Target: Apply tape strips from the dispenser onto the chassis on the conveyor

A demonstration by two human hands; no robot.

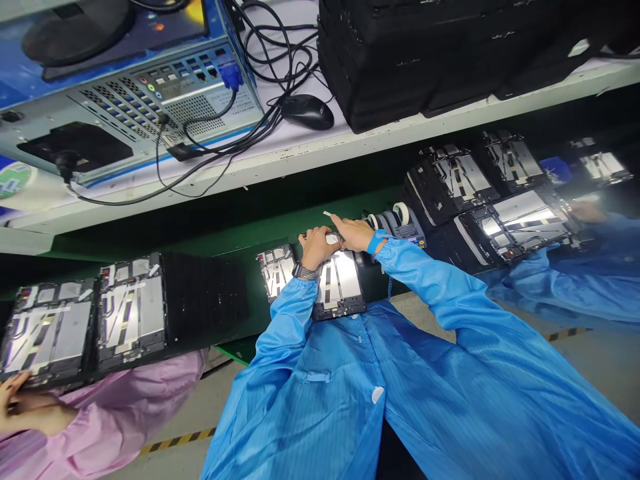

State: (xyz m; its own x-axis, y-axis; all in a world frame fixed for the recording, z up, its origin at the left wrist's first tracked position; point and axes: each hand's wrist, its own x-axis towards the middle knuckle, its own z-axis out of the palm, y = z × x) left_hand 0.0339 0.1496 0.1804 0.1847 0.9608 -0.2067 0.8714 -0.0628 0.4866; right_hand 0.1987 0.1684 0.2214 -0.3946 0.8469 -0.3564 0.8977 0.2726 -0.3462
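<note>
Nearest the body, to the left of the grey tape dispenser with white rolls (400, 227) and closer in than it, lies the opened flat rectangular device with silvery panels and a black circuit strip (340, 283). It lies flat on the dark green bench (253, 293), its near end close to the blue smock. I judge it light for its area, stiff across the panels but fragile, since thin ribbons and bare boards are exposed; the shiny faces look slippery. Best hold would be by the black side edges, fingertips under the rim, keeping off the ribbons and the circuit strip.

Also left of the dispenser, the left hand (316, 247) lies bent over the device's far end, fingertips down; whether its grip closes on anything I cannot tell. The right hand (354, 233), just beside the dispenser, reaches that same end, with a small white strip (327, 213) at a raised digit; its grip is partly hidden, so pinched or merely stuck I cannot tell.

A similar silvery open device (274, 267) lies farther left of the dispenser. Beyond and above the dispenser runs the white shelf (300, 150), bearing a black computer mouse (307, 111).
</note>
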